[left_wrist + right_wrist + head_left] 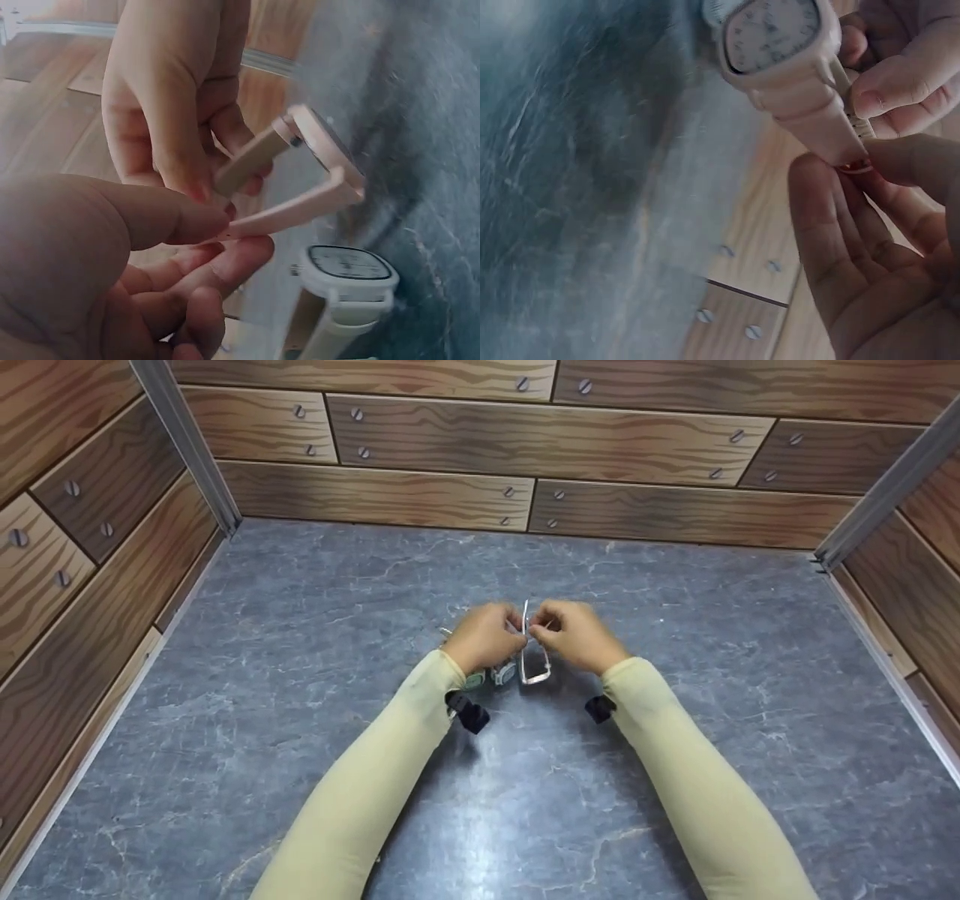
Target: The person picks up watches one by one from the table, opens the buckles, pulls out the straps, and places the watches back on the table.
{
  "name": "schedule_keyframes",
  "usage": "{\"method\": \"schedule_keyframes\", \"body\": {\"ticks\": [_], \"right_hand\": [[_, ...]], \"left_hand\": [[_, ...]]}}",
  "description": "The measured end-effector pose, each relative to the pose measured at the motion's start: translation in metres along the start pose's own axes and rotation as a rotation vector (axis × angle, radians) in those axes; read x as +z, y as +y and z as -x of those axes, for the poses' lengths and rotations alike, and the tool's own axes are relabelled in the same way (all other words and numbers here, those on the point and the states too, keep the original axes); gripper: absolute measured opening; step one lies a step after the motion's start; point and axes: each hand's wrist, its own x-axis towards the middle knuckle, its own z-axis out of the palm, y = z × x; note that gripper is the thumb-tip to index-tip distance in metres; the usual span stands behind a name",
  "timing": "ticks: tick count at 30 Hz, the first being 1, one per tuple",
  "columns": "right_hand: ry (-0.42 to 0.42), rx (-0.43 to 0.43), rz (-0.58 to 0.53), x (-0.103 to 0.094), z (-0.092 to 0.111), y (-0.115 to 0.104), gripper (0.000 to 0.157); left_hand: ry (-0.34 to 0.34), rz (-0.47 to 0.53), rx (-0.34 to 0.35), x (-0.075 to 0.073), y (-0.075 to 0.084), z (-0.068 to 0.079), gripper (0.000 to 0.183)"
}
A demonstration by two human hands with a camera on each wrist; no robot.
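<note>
A pale pink wristwatch (535, 679) hangs between both hands, its case lowest and the two strap halves running up into the fingers. Thumb and finger of my left hand (486, 637) pinch one strap half near its tip, clearly seen in the left wrist view. My right hand (581, 636) pinches the other half at its end, by the buckle. In the right wrist view the square-cornered pink watch face (772, 34) points toward the camera. Close below the left hand are a white wristwatch (349, 285) and a green wristwatch (474, 681), their straps partly hidden by that hand.
The grey marbled tabletop (300, 660) spreads around the hands. Wood-patterned panels (450, 435) wall it in at the back and both sides, with metal posts (191, 446) in the corners. Small black cameras (469, 712) sit on the wrists.
</note>
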Motion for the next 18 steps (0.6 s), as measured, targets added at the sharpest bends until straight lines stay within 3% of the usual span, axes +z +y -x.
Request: {"method": "schedule_keyframes", "body": {"ticks": [7, 12, 18], "right_hand": [[-0.063, 0.056, 0.056, 0.018, -0.012, 0.013, 0.009], [-0.082, 0.067, 0.075, 0.024, -0.016, 0.022, 0.013], [-0.093, 0.064, 0.072, 0.016, -0.009, 0.035, 0.021]], "left_hand": [[-0.016, -0.063, -0.065, 0.011, -0.014, -0.007, 0.007], [0.015, -0.135, -0.096, 0.015, -0.019, -0.012, 0.023], [0.037, -0.103, -0.105, 0.007, -0.019, -0.008, 0.017]]}}
